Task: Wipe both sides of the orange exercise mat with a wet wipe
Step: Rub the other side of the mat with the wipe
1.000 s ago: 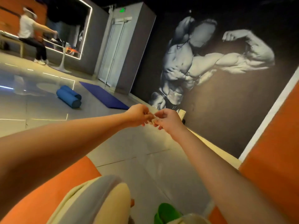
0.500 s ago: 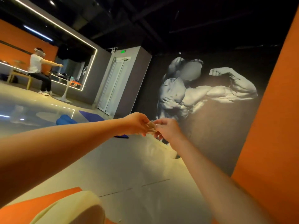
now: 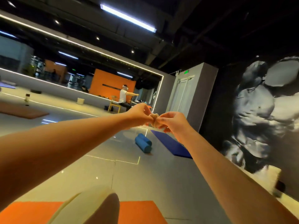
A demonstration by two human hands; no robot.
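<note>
Both arms are stretched out in front of me at chest height. My left hand [image 3: 138, 114] and my right hand [image 3: 173, 122] pinch a crumpled, pale wet wipe [image 3: 154, 119] between them, fingertips almost touching. The orange exercise mat [image 3: 139, 210] lies flat on the floor at the bottom edge of the head view, under my raised knee [image 3: 97, 207], which hides its middle. The hands are well above and beyond the mat.
Two rolled blue mats [image 3: 143, 145] and a flat blue mat [image 3: 171, 145] lie on the grey floor ahead. A brown mat [image 3: 24, 111] lies far left. A seated person [image 3: 123, 99] is at the mirror wall. A mural wall [image 3: 258, 118] stands to the right.
The view has swung upward and to the left, bringing the ceiling and mirror wall into sight. Both hands stay together on the wipe, which now shows more between the fingers.
</note>
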